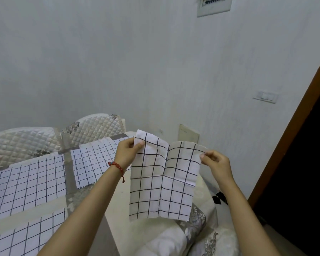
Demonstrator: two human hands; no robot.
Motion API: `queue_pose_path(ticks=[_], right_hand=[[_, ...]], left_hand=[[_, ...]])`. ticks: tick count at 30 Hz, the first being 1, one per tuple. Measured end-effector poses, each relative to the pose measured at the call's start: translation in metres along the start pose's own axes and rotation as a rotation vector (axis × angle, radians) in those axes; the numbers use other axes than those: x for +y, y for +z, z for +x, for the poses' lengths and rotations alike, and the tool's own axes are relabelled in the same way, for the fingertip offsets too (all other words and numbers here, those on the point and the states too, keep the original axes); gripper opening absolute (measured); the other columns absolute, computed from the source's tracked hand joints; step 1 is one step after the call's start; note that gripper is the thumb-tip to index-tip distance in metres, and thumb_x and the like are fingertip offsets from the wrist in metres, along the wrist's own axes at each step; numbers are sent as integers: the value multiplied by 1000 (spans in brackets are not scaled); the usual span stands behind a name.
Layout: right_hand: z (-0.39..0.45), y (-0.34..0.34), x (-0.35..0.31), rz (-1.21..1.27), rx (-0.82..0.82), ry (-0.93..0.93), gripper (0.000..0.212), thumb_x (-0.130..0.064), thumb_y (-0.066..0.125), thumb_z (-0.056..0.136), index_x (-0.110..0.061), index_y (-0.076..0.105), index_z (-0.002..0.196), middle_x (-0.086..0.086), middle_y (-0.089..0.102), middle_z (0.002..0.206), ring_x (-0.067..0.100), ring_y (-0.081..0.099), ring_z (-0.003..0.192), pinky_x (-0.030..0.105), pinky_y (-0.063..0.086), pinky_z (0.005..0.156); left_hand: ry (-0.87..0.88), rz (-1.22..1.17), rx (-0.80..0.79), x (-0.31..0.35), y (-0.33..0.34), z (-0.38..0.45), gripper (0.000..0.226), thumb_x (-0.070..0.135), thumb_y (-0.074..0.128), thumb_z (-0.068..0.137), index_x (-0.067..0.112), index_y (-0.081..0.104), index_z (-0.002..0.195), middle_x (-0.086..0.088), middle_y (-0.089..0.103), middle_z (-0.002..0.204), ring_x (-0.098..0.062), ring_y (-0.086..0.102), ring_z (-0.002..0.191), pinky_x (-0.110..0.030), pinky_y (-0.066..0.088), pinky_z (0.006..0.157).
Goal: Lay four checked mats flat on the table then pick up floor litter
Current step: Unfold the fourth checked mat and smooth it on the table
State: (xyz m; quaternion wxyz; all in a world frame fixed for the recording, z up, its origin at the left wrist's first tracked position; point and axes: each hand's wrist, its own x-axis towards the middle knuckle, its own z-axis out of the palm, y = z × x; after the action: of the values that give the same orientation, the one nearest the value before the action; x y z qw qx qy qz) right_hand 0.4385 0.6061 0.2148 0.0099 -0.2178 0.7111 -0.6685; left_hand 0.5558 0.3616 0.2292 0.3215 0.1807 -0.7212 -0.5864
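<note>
I hold a white mat with a black check (pixel 163 180) up in the air, half unfolded and creased down its middle. My left hand (pixel 127 154) pinches its upper left corner. My right hand (pixel 214 163) pinches its upper right edge. The mat hangs to the right of the table (pixel 68 174), over a cushioned seat. Three more checked mats lie flat on the table: one at the far side (pixel 94 159), one in the middle left (pixel 26 183), one at the near left (pixel 24 235).
Quilted chair backs (pixel 22 143) stand behind the table against the pale wall. A cushioned chair (pixel 198 228) sits below the held mat. A dark doorway with a brown frame (pixel 292 126) is at the right. A light switch (pixel 265 96) is on the wall.
</note>
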Motion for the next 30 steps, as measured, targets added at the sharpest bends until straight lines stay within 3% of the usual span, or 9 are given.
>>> queue_pose_path(ticks=[5,9,12,14,17,19,24,27,30], right_hand=[[5,15,-13,69,29,4,10,-5,63,84,-4,62,94,5,61,72,10,57,64,9,51,59],[7,22,-15,-31,65,-37,28,-12,62,85,-10,50,59,2,43,57,9,42,56,21,38,56],[6,24,-17,-36,31,-46,30,-15,62,85,-11,48,60,7,37,61,14,36,60,21,31,54],[5,25,-19,-23,4,-36,27,-18,64,85,-13,54,60,4,41,63,11,38,60,15,34,52],[6,29,-22,-28,-48,-16,26,-21,68,82,-17,59,58,-2,45,58,8,38,56,12,34,50],[6,32,-23,-42,-69,9,27,-23,71,79,-17,59,56,-7,43,52,6,37,51,15,34,52],[4,44,-23,-112,-126,43,32,-28,77,72,-17,53,54,-11,43,46,4,36,44,14,33,45],[2,53,-23,-198,-137,21,36,-28,79,69,-20,49,50,-13,44,39,0,36,39,11,31,42],[-1,57,-22,-264,-185,-28,35,-24,79,68,-21,51,48,-17,50,38,-3,41,39,6,30,39]], left_hand=[[-55,-55,14,-1,-2,-4,17,14,62,86,22,67,71,8,69,72,-4,63,65,-17,50,59],[-61,-87,8,-1,-5,-7,18,13,61,86,22,68,72,13,71,63,2,65,59,-12,50,53],[-84,-36,82,-2,-9,-7,15,16,62,85,15,66,71,4,67,69,-11,61,66,-19,49,60],[-153,14,192,-4,-11,-5,11,20,63,84,9,65,84,-7,64,84,-22,60,81,-29,48,74],[-347,103,243,-2,-10,-6,53,26,66,82,7,44,127,-16,49,129,-31,51,116,-38,41,94],[-332,174,254,5,-3,-14,56,27,66,81,9,41,128,-18,39,136,-32,48,118,-39,40,98],[-198,107,47,26,37,-49,23,33,65,82,11,63,75,-6,65,75,-23,65,74,-31,49,71],[-323,-61,-102,37,54,-63,35,43,61,82,9,65,75,-5,66,65,-13,62,52,-21,50,51],[-423,-198,-132,41,58,-66,36,44,61,83,9,68,75,-4,69,64,-14,65,52,-21,53,50]])
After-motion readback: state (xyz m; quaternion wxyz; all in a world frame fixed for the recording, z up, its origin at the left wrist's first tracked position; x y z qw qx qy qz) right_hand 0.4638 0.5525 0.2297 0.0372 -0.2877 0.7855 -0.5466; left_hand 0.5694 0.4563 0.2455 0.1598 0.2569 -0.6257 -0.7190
